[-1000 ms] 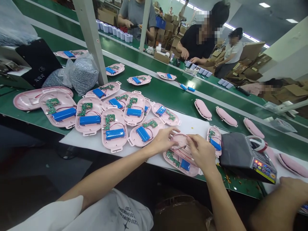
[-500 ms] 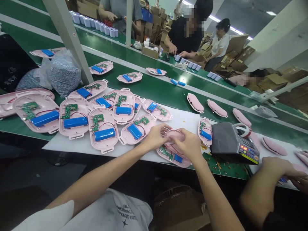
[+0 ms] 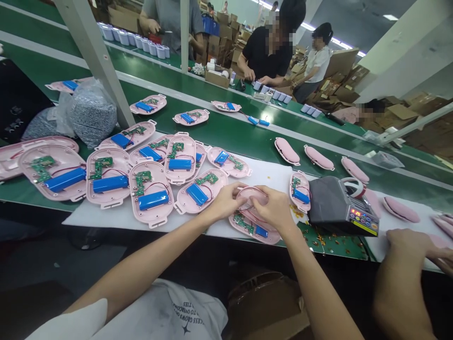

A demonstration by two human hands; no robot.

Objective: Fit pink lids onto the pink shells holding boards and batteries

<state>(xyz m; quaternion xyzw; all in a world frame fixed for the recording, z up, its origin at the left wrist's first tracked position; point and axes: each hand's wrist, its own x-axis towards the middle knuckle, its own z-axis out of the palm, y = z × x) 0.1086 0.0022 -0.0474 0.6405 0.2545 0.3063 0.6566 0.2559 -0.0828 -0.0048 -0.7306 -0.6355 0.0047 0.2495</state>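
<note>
While a pink shell half (image 3: pixel 249 193) is held left of the automatic tape dispenser (image 3: pixel 329 203), its opposite sides are pinched by the curled, nearly closed fingers of the left hand (image 3: pixel 226 202) and right hand (image 3: pixel 274 208), seemingly for steadiness. The half is set between both sets of fingertips, above a lower shell (image 3: pixel 271 237). Farther left of the dispenser, open shells (image 3: pixel 151 216) are laid face up, likely so the blue battery packs (image 3: pixel 153 200) can rest inside.

Ceiling tubes bright, glare on green bench, floor dim, background apparently soft
</note>
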